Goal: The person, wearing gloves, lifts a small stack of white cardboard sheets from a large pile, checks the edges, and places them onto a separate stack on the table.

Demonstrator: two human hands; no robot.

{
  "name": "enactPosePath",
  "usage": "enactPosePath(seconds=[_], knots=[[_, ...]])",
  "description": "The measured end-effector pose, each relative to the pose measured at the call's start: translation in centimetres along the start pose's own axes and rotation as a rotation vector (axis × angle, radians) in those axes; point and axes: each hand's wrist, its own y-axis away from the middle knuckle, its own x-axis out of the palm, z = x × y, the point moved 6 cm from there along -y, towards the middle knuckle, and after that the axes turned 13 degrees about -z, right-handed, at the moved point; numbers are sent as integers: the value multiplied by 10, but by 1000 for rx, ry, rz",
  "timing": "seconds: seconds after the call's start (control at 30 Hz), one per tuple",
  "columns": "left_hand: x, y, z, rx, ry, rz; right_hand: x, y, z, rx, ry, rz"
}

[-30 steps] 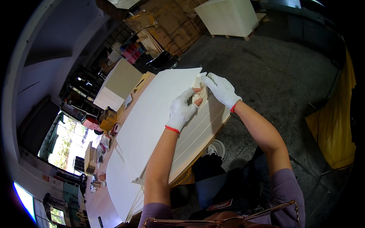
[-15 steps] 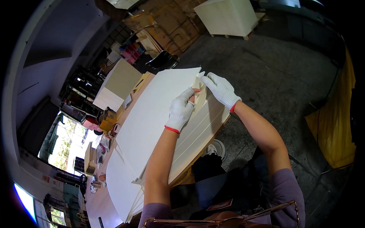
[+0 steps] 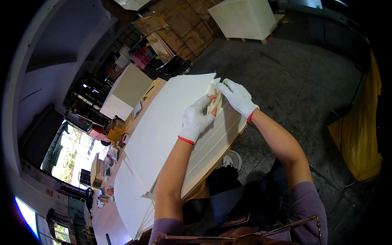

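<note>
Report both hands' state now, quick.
Left gloved hand: thumb and finger parted at the cream strips; grip cannot be told.
Right gloved hand: fingers curled beside the strips; grip cannot be told.

A workshop, with stacked cardboard, a loaded pallet and a cluttered worktable

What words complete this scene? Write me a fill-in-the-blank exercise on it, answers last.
The left hand and right hand are at the edge of the pale stack, wearing gloves coloured ____.
The trim around the gloves' wrists is coloured ____.
Bare fingertips show on the ____ hand.
A large yellow sheet is near the picture's ____ edge.

Answers: white; red; left; right
</note>
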Motion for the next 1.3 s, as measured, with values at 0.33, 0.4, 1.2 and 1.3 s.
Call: enactPosePath(seconds=[0.33, 0.4, 1.2, 1.3], knots=[[-9, 12, -6, 289, -269, -162, -21, 1, -1, -60, 441, 184], [-9, 15, -10, 420, -317, -218, -16, 2, -5, -169, 501, 249], [9, -1, 20, -272, 307, 97, 7, -7, -8, -14, -49, 48], [8, -1, 21, -191, 255, 64, 6, -4, -5, 17, -40, 80]])
